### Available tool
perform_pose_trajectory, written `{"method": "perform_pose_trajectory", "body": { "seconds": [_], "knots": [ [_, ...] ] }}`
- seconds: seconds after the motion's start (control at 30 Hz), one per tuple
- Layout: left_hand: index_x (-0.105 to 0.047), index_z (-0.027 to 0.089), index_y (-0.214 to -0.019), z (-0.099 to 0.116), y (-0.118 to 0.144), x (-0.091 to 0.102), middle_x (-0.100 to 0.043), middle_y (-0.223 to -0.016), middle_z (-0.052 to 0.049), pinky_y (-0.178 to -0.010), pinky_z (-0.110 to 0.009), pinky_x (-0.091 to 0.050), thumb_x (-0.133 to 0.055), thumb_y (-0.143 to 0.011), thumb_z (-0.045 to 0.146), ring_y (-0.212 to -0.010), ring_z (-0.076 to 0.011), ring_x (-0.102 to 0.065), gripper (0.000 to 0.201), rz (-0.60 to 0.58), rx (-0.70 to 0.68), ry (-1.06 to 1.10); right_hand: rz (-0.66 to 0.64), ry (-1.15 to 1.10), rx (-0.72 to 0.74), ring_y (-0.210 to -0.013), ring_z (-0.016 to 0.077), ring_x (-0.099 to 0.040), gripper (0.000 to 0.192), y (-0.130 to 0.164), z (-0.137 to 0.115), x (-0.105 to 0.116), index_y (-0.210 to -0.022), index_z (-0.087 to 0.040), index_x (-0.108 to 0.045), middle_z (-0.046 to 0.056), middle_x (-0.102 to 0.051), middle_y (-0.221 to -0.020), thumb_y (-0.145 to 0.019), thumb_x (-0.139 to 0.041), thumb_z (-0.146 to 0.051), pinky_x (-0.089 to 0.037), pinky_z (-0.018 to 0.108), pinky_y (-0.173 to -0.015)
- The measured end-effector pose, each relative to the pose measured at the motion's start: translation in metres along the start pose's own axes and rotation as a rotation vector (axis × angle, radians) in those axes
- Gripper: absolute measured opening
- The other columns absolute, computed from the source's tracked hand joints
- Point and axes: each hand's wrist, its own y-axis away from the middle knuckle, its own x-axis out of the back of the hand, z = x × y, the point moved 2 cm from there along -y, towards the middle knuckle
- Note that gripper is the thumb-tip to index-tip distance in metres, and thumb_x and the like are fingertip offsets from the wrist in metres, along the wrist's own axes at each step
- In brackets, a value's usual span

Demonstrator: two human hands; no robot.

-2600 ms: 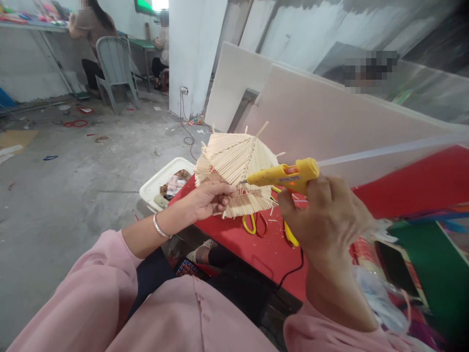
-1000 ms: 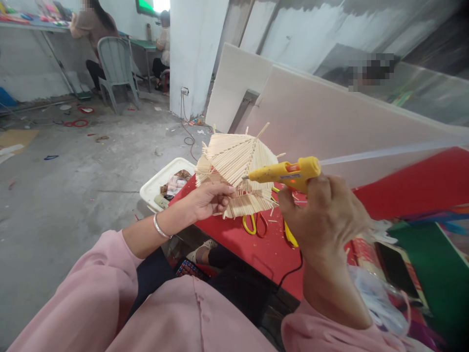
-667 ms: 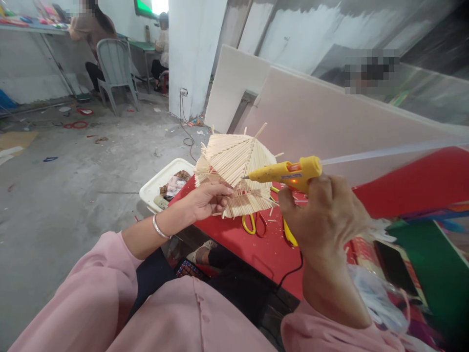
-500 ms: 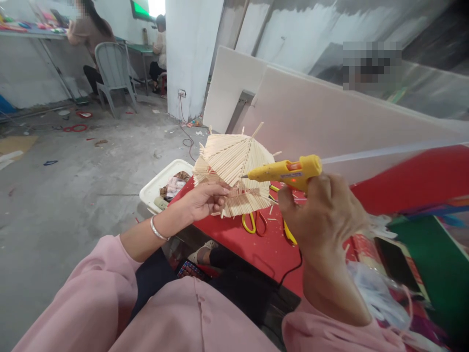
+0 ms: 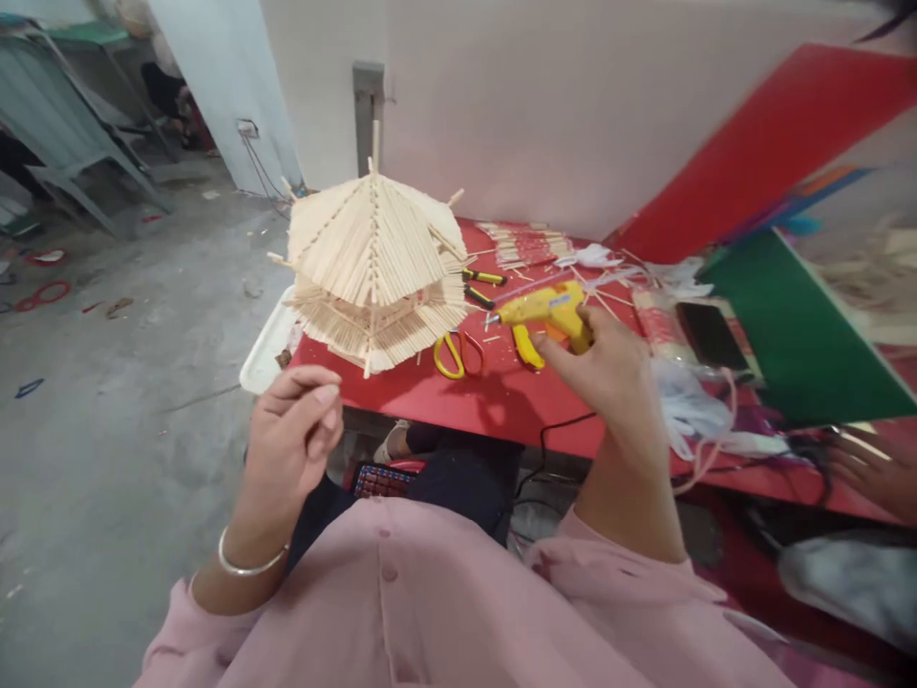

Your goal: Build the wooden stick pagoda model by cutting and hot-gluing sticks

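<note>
Taking the pale tiered roof model built of thin wooden sticks (image 5: 376,272) as the landmark, the left hand (image 5: 292,441) hangs below and just left of it, clear of the model, its grip loosely curled with thumb and forefinger nearly meeting and nothing between them; a silver bangle (image 5: 247,564) circles that wrist. The roof model itself stands upright on the left corner of the red surface (image 5: 422,390), with a white plastic tray (image 5: 259,349) partly hidden behind its lower left edge. Just right of the model's base lie yellow-handled scissors (image 5: 453,352), flat on the surface. Further right of the model, the right hand (image 5: 606,368) has its grip closed around the handle of a yellow hot-glue gun (image 5: 541,311), whose nozzle points back toward the model but stays apart from it. Well to the right of the model, a dark phone (image 5: 713,336) lies beside a green board (image 5: 806,330).
</note>
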Motion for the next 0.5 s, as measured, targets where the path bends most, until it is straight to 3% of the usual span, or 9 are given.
{"method": "perform_pose_trajectory", "body": {
  "seconds": [0.1, 0.23, 0.27, 0.33, 0.4, 0.5],
  "knots": [
    [-0.074, 0.017, -0.077, -0.044, 0.006, -0.019, -0.047, -0.043, 0.009, -0.035, -0.013, -0.025, -0.085, -0.072, 0.023, -0.033, -0.0010, -0.032, 0.014, -0.145, 0.224, -0.082, -0.167, 0.026, -0.108, -0.083, 0.0278, -0.065, 0.046, 0.025, 0.056, -0.025, -0.096, -0.021, -0.066, 0.010, -0.070, -0.089, -0.075, -0.060, -0.062, -0.048, 0.039, -0.076],
    [-0.073, 0.016, -0.084, -0.110, -0.009, -0.043, -0.057, -0.052, 0.005, -0.039, -0.017, -0.034, -0.081, -0.078, 0.036, -0.038, -0.0041, -0.041, 0.023, -0.297, 0.350, -0.267, -0.360, 0.008, -0.211, -0.084, 0.0277, -0.067, 0.044, 0.049, 0.112, -0.056, -0.096, -0.021, -0.070, 0.010, -0.073, -0.089, -0.076, -0.058, -0.058, -0.047, 0.035, -0.072],
    [-0.074, 0.016, -0.090, -0.123, -0.015, -0.049, -0.065, -0.060, 0.001, -0.046, -0.021, -0.045, -0.074, -0.083, 0.039, -0.045, -0.0082, -0.053, 0.024, -0.348, 0.300, -0.327, -0.378, 0.023, -0.216, -0.085, 0.0283, -0.068, 0.043, 0.053, 0.123, -0.061, -0.097, -0.021, -0.071, 0.011, -0.074, -0.090, -0.077, -0.058, -0.056, -0.047, 0.035, -0.071],
    [-0.076, 0.018, -0.102, -0.140, -0.026, -0.059, -0.079, -0.094, -0.010, -0.077, -0.035, -0.061, -0.065, -0.089, 0.038, -0.083, -0.0192, -0.074, 0.026, -0.437, -0.021, -0.557, -0.359, 0.075, -0.174, -0.091, 0.0315, -0.068, 0.044, 0.057, 0.138, -0.066, -0.100, -0.020, -0.073, 0.014, -0.075, -0.095, -0.078, -0.058, -0.055, -0.048, 0.038, -0.073],
    [-0.075, 0.020, -0.111, -0.151, -0.030, -0.070, -0.074, -0.128, -0.014, -0.110, -0.055, -0.049, -0.066, -0.089, 0.031, -0.123, -0.0293, -0.067, 0.027, -0.530, -0.383, -0.912, -0.245, 0.132, -0.097, -0.100, 0.0361, -0.067, 0.051, 0.059, 0.145, -0.065, -0.108, -0.018, -0.074, 0.018, -0.074, -0.107, -0.082, -0.058, -0.059, -0.050, 0.044, -0.080],
    [-0.074, 0.023, -0.117, -0.161, -0.029, -0.084, -0.064, -0.146, -0.013, -0.126, -0.067, -0.019, -0.064, -0.091, 0.026, -0.146, -0.0338, -0.049, 0.028, -0.614, -0.715, -1.312, -0.004, 0.075, 0.004, -0.105, 0.0369, -0.066, 0.053, 0.060, 0.137, -0.052, -0.116, -0.018, -0.074, 0.019, -0.073, -0.114, -0.090, -0.056, -0.061, -0.051, 0.052, -0.090]
  ]
}}
